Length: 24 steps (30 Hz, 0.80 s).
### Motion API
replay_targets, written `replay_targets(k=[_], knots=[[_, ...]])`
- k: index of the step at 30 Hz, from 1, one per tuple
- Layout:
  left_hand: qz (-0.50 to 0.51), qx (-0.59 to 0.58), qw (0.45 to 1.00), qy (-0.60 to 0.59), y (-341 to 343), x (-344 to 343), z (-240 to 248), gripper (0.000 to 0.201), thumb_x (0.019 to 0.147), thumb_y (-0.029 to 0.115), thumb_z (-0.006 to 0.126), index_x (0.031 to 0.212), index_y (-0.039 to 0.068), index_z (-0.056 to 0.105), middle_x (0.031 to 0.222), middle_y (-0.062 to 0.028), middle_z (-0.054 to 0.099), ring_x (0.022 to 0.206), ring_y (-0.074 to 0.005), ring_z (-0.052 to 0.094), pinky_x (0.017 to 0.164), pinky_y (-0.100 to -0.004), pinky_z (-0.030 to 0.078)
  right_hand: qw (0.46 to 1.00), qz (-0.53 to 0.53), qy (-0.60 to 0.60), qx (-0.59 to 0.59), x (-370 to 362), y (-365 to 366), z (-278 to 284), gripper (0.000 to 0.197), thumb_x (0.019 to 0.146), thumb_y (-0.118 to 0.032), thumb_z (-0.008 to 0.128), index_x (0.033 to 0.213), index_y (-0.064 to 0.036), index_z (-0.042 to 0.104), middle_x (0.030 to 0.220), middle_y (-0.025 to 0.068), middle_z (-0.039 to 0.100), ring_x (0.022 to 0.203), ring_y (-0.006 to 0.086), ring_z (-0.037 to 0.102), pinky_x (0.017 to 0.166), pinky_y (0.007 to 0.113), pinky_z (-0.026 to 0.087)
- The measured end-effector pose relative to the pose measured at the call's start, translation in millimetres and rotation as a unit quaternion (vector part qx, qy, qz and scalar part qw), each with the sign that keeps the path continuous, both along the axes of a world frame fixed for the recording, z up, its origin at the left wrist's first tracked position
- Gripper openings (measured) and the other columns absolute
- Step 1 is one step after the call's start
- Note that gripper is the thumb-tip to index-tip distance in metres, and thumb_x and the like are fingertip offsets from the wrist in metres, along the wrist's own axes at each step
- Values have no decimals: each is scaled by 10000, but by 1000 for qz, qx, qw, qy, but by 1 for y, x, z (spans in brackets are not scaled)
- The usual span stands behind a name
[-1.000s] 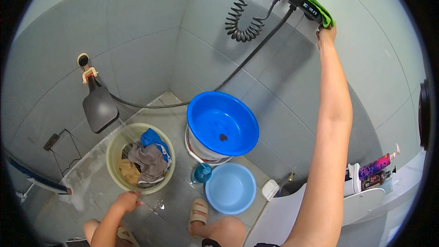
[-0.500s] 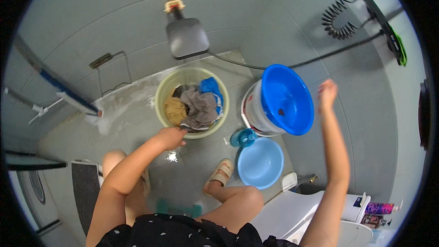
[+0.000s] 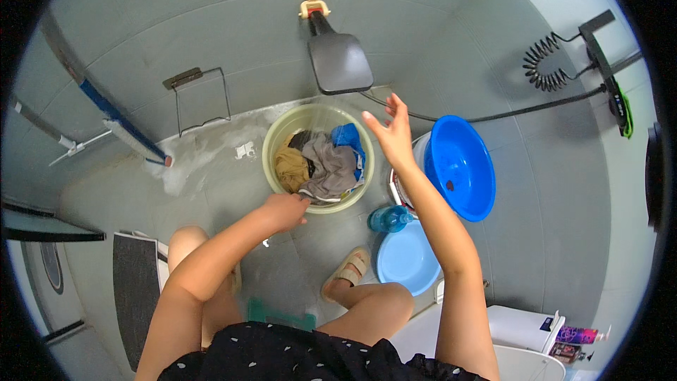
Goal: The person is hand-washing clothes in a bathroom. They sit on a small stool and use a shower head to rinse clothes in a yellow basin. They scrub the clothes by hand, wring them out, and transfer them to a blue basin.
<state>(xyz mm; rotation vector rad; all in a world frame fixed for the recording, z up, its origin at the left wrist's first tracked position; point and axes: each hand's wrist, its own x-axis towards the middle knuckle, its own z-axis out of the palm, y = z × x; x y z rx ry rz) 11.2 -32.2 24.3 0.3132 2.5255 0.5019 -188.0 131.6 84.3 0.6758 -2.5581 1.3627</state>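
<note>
A pale yellow-green basin stands on the floor ahead of me. In it lie a grey-brown garment, a tan cloth and a blue cloth. My left hand is closed on the basin's near rim; some of its fingertips are hidden. Raised to the right of the basin, my right hand is open and empty, thumb and fingers apart. A square dark shower head hangs in a wall holder beyond the basin, and faint streaks of water fall from it into the basin.
A deep-blue basin tilts on top of a white bucket at the right. Nearer are a teal bottle and a light-blue basin. A hose crosses the right wall. Brushes lean at the left, beside a wire rack.
My right hand has swung left from beside the deep-blue basin to near the shower head, and its fingers have spread. Water streaks now show below the shower head. The view has shifted.
</note>
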Motion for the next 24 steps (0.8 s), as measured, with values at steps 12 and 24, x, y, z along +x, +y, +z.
replay_targets(k=[12,24], knots=[[-17,35,999,35,2,0,19,483,838,291,571,1235,43,452,1135,-182,550,997,-354,547,835,-415,450,992,34,99,74,19,-71,54,1034,652,-372,752,1336,114,148,1358,340,217,1288,432,220,1064,452,205],[-17,18,998,59,-19,6,-5,481,820,305,591,1217,59,472,1116,-163,558,1002,-336,550,819,-415,458,785,-492,214,309,-106,193,310,785,754,-177,529,1399,-23,109,970,219,570,867,341,583,738,455,478]])
